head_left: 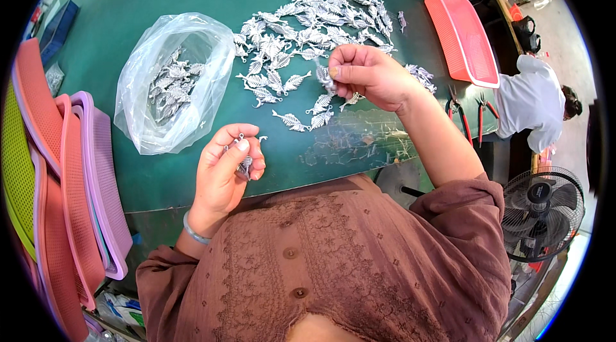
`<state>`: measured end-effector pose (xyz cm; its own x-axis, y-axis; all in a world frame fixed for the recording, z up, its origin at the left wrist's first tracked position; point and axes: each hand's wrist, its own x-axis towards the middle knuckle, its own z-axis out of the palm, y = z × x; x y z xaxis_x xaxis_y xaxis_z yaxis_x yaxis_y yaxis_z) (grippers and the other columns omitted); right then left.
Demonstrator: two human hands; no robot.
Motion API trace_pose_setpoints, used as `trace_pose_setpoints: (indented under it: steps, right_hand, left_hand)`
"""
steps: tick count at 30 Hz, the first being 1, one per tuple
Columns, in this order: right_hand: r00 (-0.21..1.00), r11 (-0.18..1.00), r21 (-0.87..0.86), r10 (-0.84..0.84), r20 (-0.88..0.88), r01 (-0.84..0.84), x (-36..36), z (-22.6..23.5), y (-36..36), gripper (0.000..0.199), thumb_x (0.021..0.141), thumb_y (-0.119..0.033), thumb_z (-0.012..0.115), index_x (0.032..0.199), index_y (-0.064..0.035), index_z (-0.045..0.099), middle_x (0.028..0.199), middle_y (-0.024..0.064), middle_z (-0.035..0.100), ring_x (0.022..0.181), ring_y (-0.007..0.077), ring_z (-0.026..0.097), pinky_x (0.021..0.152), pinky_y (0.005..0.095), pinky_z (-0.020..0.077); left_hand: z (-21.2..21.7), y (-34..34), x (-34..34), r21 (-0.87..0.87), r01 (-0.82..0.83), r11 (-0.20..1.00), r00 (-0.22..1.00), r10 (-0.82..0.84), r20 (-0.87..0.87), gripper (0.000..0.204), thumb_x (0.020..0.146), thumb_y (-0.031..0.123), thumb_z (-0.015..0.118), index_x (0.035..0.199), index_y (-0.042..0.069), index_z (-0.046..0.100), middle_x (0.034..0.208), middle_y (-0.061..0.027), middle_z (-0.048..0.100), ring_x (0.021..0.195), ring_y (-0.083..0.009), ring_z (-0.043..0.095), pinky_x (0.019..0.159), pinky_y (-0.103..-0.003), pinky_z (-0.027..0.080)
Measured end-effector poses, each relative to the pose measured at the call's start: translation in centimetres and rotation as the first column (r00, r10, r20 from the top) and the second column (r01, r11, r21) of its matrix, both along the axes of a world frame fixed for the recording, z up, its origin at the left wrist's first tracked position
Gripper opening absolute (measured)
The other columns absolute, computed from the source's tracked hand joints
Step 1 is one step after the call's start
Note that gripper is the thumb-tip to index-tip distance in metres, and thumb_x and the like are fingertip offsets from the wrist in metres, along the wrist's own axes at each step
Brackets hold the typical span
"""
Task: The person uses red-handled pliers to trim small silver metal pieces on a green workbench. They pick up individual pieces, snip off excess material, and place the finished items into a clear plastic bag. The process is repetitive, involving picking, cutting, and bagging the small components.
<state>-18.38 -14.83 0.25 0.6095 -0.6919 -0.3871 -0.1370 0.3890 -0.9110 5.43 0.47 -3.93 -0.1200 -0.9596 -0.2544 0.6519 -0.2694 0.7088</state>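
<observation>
My left hand (228, 165) is closed around a few silver fish-skeleton charms (244, 163), just above the table's near edge. Between the thumb and fingers of my right hand (362, 77) is a fish-skeleton charm (325, 79), partly hidden by the fingertips. Beneath and beyond that hand spreads a loose pile of the same metal charms (327, 18), each with a small ring at one end. A clear plastic bag (215, 53) stands with its mouth wide on the left, and more charms (173, 88) lie inside it.
Everything rests on a green table (173, 181). Stacked plastic baskets (102, 181) crowd the left side. At right are a pink basket (459, 40) and two red-handled pliers (457, 111). A black fan (539, 213) and a person in white (532, 98) are beyond the table.
</observation>
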Motion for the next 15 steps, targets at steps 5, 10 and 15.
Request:
trace_pose_setpoints:
  steps: [5,10,15]
  right_hand:
    - [0.996,0.996,-0.089,-0.006,-0.089,-0.002,0.1,-0.1,0.1,0.006,0.086,-0.010,0.054,0.084,-0.0044,0.056,0.082,0.0050,0.063,0.065,0.0082,0.055,0.058,0.0204,0.0438]
    - [0.911,0.847,-0.502,-0.056,-0.410,-0.174,0.4,0.3,-0.1,0.008,0.083,-0.009,0.059,0.087,-0.0028,0.057,0.081,0.0057,0.062,0.067,0.0107,0.057,0.059,0.0245,0.0456]
    - [0.852,0.335,-0.841,-0.167,-0.496,-0.424,1.5,-0.6,0.0,0.023,0.073,-0.009,0.067,0.094,-0.0046,0.061,0.089,0.0104,0.055,0.079,0.0272,0.056,0.069,0.0346,0.0471]
  left_hand:
    - [-0.1,0.1,0.0,-0.001,0.001,1.000,1.000,-0.001,0.001,0.019,0.091,0.010,0.047,0.107,0.000,0.052,0.077,-0.0058,0.053,0.065,-0.0125,0.052,0.052,-0.024,0.040]
    - [0.0,0.0,0.0,-0.005,0.004,1.000,1.000,-0.004,-0.005,0.020,0.091,0.010,0.047,0.107,0.000,0.052,0.077,-0.0058,0.053,0.066,-0.0126,0.051,0.053,-0.024,0.040]
    - [0.0,0.0,0.0,0.001,0.005,1.000,1.000,-0.005,-0.002,0.020,0.091,0.010,0.047,0.107,0.000,0.052,0.078,-0.0058,0.053,0.065,-0.0127,0.051,0.053,-0.024,0.040]
